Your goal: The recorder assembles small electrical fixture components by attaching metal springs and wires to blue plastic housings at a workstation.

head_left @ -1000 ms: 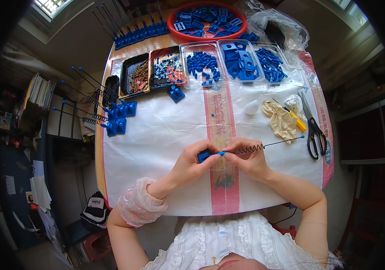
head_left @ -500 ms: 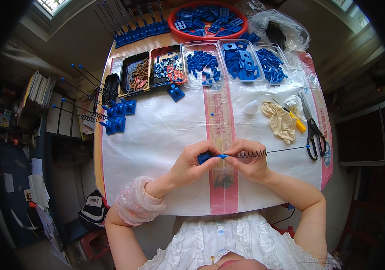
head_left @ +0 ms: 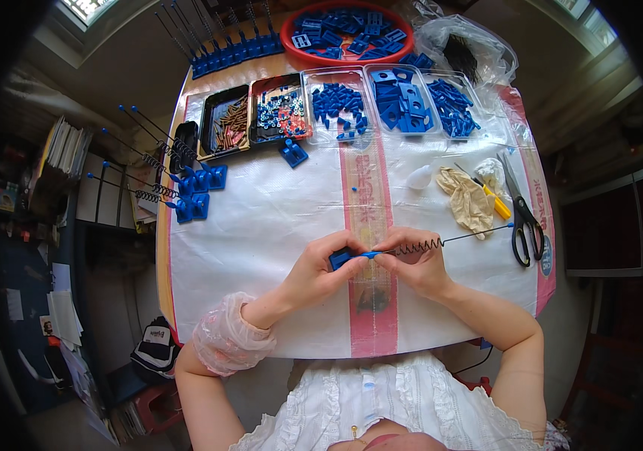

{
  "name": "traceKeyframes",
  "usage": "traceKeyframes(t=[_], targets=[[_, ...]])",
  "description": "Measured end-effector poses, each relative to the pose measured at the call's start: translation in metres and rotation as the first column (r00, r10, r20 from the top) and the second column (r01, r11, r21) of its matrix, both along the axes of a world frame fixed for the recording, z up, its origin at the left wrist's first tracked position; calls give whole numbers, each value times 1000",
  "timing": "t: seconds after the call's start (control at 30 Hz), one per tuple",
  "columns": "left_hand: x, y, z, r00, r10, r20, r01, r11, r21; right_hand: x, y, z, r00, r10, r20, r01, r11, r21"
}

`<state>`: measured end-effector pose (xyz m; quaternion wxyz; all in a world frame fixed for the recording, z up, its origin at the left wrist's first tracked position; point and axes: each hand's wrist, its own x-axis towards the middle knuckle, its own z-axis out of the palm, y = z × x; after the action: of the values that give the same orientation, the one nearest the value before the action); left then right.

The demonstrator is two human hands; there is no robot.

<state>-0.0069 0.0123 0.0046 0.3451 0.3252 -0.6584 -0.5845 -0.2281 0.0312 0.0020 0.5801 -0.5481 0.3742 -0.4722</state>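
Observation:
My left hand (head_left: pixel 327 269) grips a small blue plastic piece (head_left: pixel 342 258) near the table's front middle. My right hand (head_left: pixel 416 264) pinches the near end of a thin black rod with a coil spring (head_left: pixel 419 246) on it and a blue tip (head_left: pixel 509 225) at its far right end. The rod's near end meets the blue piece between my two hands. Both hands rest on the white plastic sheet (head_left: pixel 261 225) that covers the table.
Clear trays of blue parts (head_left: pixel 397 101) and black trays of small hardware (head_left: pixel 254 116) line the back, behind them a red bowl (head_left: pixel 340 26). Finished rod assemblies (head_left: pixel 186 188) lie at the left edge. Scissors (head_left: pixel 521 218), a glove (head_left: pixel 468 199) and a yellow cutter (head_left: pixel 491 199) lie right.
The rod with the spring has tilted slightly, its far end a bit higher; both hands stay in the same place holding it and the blue piece.

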Motion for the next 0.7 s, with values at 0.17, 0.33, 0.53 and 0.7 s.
traceKeyframes(t=[0.17, 0.33, 0.53, 0.7], targets=[[0, 0, 0, 1000, -4, -7, 4, 1000, 0, 2, 0, 3, 999, 2, -43, -3, 999, -32], [0, 0, 4, 1000, -9, 0, 9, 998, 62, 2, 1, -2, 999, -8, -31, 7, 999, -46], [1, -1, 4, 1000, -19, -10, 20, 994, 112, 0, -1, 1, 996, -4, -85, -1, 998, -60], [1, -1, 3, 999, -25, -21, 27, 988, 150, 0, -1, 5, 997, -3, -82, 1, 1000, -18]])
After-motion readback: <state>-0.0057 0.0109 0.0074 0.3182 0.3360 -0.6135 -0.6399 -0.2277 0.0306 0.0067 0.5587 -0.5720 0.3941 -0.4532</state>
